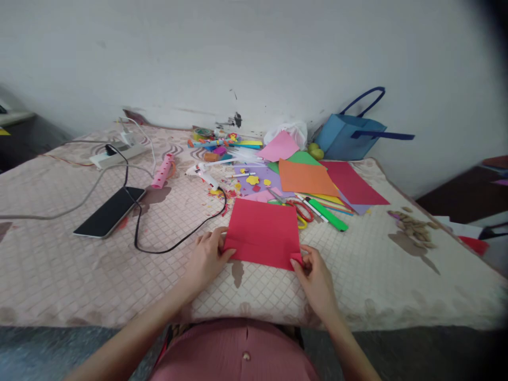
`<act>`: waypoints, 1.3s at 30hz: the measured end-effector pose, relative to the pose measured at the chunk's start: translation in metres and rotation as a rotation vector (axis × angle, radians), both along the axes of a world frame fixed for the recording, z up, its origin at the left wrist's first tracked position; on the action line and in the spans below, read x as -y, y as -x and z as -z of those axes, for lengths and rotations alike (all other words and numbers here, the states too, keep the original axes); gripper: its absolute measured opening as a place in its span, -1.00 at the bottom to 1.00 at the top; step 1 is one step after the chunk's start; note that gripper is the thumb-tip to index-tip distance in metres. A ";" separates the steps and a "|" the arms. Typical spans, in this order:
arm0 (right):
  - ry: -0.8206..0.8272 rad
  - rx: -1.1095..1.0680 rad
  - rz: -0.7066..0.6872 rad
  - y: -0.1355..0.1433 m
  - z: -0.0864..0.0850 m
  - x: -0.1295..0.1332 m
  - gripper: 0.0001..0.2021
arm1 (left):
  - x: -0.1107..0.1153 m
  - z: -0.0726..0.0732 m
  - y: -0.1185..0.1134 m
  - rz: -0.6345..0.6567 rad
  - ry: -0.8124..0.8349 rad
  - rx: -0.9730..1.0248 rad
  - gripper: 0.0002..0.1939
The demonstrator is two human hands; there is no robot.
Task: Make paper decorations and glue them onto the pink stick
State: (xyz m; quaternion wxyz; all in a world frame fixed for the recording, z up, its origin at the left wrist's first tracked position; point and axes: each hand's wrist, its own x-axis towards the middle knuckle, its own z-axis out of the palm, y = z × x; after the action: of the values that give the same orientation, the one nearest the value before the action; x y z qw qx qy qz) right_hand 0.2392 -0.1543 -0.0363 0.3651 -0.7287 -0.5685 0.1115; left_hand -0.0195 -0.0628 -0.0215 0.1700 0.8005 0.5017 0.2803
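A sheet of red paper (pixel 262 230) lies before me near the table's front edge, with a crease across its lower part. My left hand (pixel 208 257) pinches its lower left corner between thumb and fingers. At the lower right, my right hand (pixel 315 275) grips the other corner, where a small flap of the paper is turned up under the thumb. Just past the sheet's right side lie red-handled scissors (pixel 302 210), partly overlapped by other items. A green cutter (pixel 328 215) rests to the right of them.
A white glue gun (pixel 203 174) with a black cord lies behind the sheet. A dark tablet (pixel 111 211) and a power strip (pixel 119 154) are to the left. Coloured papers (pixel 307 177), a blue bag (pixel 349 137) and a brown pile (pixel 415 230) stand to the right.
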 end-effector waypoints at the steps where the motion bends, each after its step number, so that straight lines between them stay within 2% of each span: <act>1: -0.005 0.007 0.001 0.000 0.001 0.000 -0.65 | 0.001 -0.001 0.000 -0.006 0.002 -0.006 -0.58; 10: -0.003 0.078 0.029 -0.001 0.002 0.001 -0.59 | -0.001 0.000 0.002 -0.016 0.000 -0.024 -0.59; 16: 0.004 0.072 -0.006 -0.002 0.000 0.004 -0.59 | -0.002 0.001 0.003 -0.003 -0.017 -0.033 -0.61; 23: -0.002 0.110 0.045 0.000 0.001 0.002 -0.57 | -0.004 0.004 0.003 -0.010 0.011 -0.036 -0.62; 39: -0.038 0.134 0.018 -0.002 0.004 0.003 -0.55 | 0.003 -0.005 0.002 -0.012 -0.040 -0.135 -0.59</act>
State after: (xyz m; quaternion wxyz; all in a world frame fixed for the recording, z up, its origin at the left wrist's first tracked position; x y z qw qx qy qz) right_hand 0.2416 -0.1570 -0.0406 0.3410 -0.7327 -0.5870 0.0487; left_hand -0.0212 -0.0657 -0.0165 0.1181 0.8179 0.5109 0.2367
